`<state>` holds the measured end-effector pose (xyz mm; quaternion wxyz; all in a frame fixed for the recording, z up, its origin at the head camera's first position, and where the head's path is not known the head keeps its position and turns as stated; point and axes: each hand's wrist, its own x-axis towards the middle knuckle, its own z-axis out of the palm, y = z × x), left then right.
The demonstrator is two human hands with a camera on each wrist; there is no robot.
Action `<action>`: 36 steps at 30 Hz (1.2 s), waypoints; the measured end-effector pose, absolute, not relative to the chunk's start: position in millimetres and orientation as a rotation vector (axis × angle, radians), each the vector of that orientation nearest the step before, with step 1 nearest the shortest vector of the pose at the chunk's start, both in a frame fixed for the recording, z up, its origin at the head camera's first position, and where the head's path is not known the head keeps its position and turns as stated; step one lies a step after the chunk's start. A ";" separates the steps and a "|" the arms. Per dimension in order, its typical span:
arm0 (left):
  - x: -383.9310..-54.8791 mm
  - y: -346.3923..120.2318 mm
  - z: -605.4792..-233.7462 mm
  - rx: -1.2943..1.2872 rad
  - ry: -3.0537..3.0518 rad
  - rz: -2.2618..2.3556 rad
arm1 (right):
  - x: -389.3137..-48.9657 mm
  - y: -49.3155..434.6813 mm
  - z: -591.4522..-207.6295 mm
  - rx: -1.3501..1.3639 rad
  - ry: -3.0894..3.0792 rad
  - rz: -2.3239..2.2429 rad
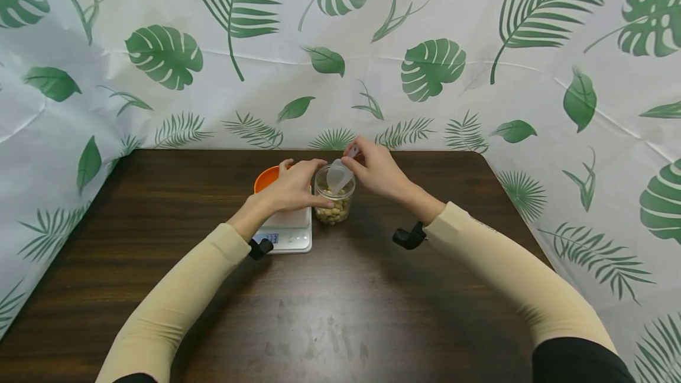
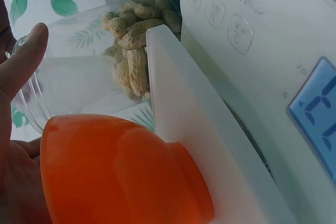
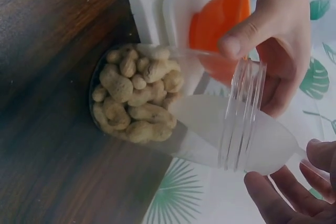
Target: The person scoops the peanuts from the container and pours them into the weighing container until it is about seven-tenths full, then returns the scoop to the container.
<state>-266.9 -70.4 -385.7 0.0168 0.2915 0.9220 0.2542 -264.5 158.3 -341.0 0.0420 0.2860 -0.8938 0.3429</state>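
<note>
A clear jar point(image 3: 240, 145) partly filled with unshelled peanuts point(image 3: 139, 98) stands on the table beside a white kitchen scale point(image 1: 291, 241). My left hand point(image 1: 294, 187) holds the jar near its rim, thumb on the near side and fingers toward the far side. With thumb and fingers, my right hand point(image 1: 379, 171) pinches the handle of a translucent white scoop point(image 1: 340, 176) above the jar. The scoop's bowl dips through the mouth, its tip close to the peanuts. An orange bowl point(image 2: 115, 166) sits on the scale's platform, partly hidden behind my left hand in the head view.
The dark wooden table point(image 1: 330, 312) runs toward me in front of the scale and jar. Behind its far edge hangs a white cloth point(image 1: 367, 64) printed with green leaves. The scale's lit display point(image 2: 320, 114) faces the near side.
</note>
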 end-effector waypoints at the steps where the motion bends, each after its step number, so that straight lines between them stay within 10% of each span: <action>1: -267.0 -70.2 -385.9 0.904 2.864 0.792 | -264.3 157.2 -341.5 0.887 -2.736 1.033; 36: -266.7 -69.4 -384.6 0.868 2.849 0.770 | -260.5 148.0 -346.7 0.805 -2.775 1.179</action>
